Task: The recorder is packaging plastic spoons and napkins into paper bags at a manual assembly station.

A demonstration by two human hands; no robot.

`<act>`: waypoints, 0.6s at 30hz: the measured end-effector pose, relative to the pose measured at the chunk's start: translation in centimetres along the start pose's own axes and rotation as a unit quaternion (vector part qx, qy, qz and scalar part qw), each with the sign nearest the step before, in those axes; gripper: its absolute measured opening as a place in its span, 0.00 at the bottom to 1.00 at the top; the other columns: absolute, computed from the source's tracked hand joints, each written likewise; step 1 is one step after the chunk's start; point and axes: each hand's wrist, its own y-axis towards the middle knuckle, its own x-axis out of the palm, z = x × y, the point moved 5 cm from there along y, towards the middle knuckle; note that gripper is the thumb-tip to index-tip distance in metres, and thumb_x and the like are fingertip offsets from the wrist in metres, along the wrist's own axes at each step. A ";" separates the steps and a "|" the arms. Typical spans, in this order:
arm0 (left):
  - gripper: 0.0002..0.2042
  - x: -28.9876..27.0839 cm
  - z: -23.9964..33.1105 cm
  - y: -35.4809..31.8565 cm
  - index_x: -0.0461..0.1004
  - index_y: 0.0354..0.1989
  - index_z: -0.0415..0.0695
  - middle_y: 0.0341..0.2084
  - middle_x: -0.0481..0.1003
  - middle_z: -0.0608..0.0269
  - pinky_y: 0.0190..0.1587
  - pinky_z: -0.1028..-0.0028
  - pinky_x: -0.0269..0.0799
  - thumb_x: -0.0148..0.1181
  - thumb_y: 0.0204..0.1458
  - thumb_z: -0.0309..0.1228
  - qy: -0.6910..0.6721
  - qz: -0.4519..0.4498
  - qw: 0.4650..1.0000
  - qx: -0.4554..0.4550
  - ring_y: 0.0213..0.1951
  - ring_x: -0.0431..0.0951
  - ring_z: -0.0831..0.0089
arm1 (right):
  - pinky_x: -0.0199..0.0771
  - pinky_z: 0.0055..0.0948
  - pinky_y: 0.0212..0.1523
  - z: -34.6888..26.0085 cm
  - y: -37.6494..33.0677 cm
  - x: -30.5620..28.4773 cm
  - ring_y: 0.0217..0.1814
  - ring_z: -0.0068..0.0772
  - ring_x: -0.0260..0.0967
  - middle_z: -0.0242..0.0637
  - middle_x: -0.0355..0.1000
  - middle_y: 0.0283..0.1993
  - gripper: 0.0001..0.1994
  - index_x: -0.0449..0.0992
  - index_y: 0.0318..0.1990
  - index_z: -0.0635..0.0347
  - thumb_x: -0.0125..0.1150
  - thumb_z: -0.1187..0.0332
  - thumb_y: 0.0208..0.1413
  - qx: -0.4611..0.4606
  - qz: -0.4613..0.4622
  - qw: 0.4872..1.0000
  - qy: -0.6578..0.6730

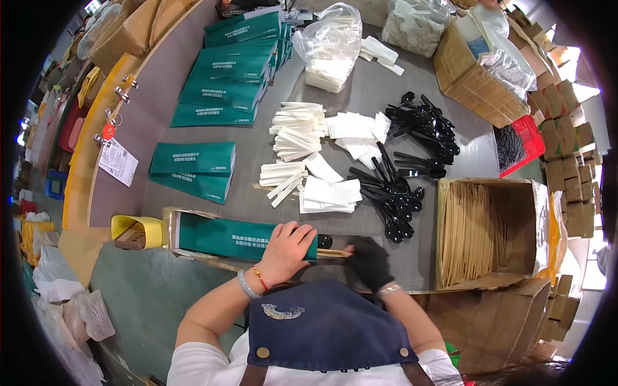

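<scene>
A green paper sleeve (215, 237) lies in a shallow cardboard tray (170, 225) at the table's near edge. My bare left hand (288, 248) is closed over the right end of this sleeve, fingers on top and thumb hidden. In a black glove, my right hand (369, 262) grips thin wooden sticks (333, 253), whose left ends meet the sleeve's right end. Just behind them shows the round black bowl of a spoon (325, 241), its handle out of sight. Beyond my hands lie loose black spoons (393, 202) and white paper packets (329, 194).
Stacked green sleeves (222, 96) fill the left back. A yellow container (143, 233) stands left of the tray. To the right, a cardboard box (444, 231) holds many wooden sticks. A clear bag (329, 45) and another carton (476, 77) stand farther back, near a red basket (524, 151).
</scene>
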 end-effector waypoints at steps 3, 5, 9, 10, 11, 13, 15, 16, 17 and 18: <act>0.31 0.0 0.5 1.0 0.70 0.55 0.45 0.50 0.67 0.60 0.53 0.60 0.62 0.70 0.37 0.32 0.002 0.021 1.000 0.020 0.51 0.66 0.58 | 0.73 0.35 0.39 -2.5 0.7 2.7 0.41 0.42 0.72 0.38 0.74 0.36 0.13 0.78 0.37 0.58 0.71 0.67 0.44 0.004 0.009 0.994 0.111; 0.25 -0.9 0.2 1.6 0.71 0.54 0.47 0.47 0.68 0.59 0.50 0.62 0.63 0.64 0.43 0.33 0.008 0.061 0.998 0.032 0.48 0.67 0.59 | 0.73 0.36 0.39 -2.8 0.5 1.3 0.42 0.44 0.72 0.38 0.72 0.43 0.21 0.75 0.43 0.55 0.74 0.63 0.40 0.033 0.026 0.994 0.105; 0.15 -0.5 1.0 2.2 0.75 0.44 0.53 0.38 0.68 0.59 0.41 0.65 0.65 0.58 0.44 0.29 0.052 -0.046 0.993 0.100 0.42 0.68 0.59 | 0.64 0.44 0.49 -3.9 1.0 -1.2 0.48 0.42 0.67 0.36 0.69 0.45 0.30 0.74 0.46 0.51 0.77 0.53 0.32 -0.095 -0.001 0.971 -0.218; 0.13 -1.2 1.5 3.0 0.76 0.40 0.52 0.38 0.68 0.58 0.41 0.64 0.66 0.59 0.43 0.28 0.060 -0.095 0.988 0.107 0.42 0.68 0.59 | 0.59 0.45 0.51 -2.8 0.9 -0.8 0.50 0.43 0.64 0.36 0.69 0.45 0.31 0.74 0.47 0.49 0.76 0.50 0.31 -0.083 -0.021 0.974 -0.209; 0.11 -1.8 1.6 3.1 0.76 0.36 0.51 0.37 0.68 0.57 0.40 0.63 0.68 0.60 0.41 0.28 0.066 -0.146 0.981 0.107 0.42 0.69 0.58 | 0.59 0.45 0.51 -3.1 0.9 -1.4 0.50 0.43 0.64 0.36 0.69 0.45 0.31 0.74 0.47 0.49 0.76 0.50 0.31 -0.085 -0.022 0.975 -0.206; 0.13 -5.1 0.8 3.4 0.75 0.34 0.50 0.37 0.68 0.57 0.40 0.62 0.68 0.62 0.35 0.27 0.059 -0.134 0.983 0.107 0.41 0.69 0.57 | 0.60 0.44 0.49 -4.2 0.2 -4.4 0.50 0.44 0.64 0.36 0.69 0.44 0.31 0.74 0.46 0.50 0.77 0.52 0.30 -0.086 0.048 0.975 -0.197; 0.16 -8.7 -1.7 4.1 0.73 0.32 0.47 0.38 0.69 0.55 0.42 0.59 0.69 0.63 0.29 0.24 0.059 -0.121 0.986 0.097 0.42 0.70 0.54 | 0.61 0.44 0.50 -4.4 -0.6 -7.2 0.49 0.43 0.65 0.36 0.68 0.44 0.32 0.74 0.45 0.52 0.78 0.53 0.28 -0.095 0.083 0.971 -0.203; 0.16 -10.0 -4.3 4.1 0.74 0.32 0.46 0.41 0.69 0.53 0.46 0.58 0.69 0.63 0.29 0.23 0.056 -0.085 0.991 0.087 0.45 0.70 0.51 | 0.61 0.44 0.49 -4.0 -1.0 -8.0 0.49 0.43 0.66 0.36 0.68 0.44 0.32 0.74 0.45 0.52 0.78 0.54 0.28 -0.059 0.093 0.973 -0.203; 0.16 -11.4 -6.2 3.9 0.74 0.32 0.44 0.47 0.69 0.50 0.51 0.57 0.68 0.62 0.29 0.22 0.069 -0.054 0.995 0.035 0.51 0.68 0.48 | 0.61 0.44 0.49 -3.7 -1.1 -8.4 0.49 0.43 0.66 0.36 0.68 0.44 0.32 0.74 0.44 0.53 0.78 0.55 0.27 -0.025 0.101 0.974 -0.199; 0.13 -11.9 -7.6 2.9 0.74 0.32 0.43 0.48 0.69 0.49 0.51 0.56 0.67 0.62 0.32 0.25 0.186 0.023 0.982 0.012 0.51 0.68 0.48 | 0.61 0.43 0.48 -3.5 -1.2 -8.3 0.48 0.43 0.67 0.36 0.68 0.44 0.32 0.73 0.44 0.54 0.79 0.56 0.27 -0.009 0.090 0.976 -0.197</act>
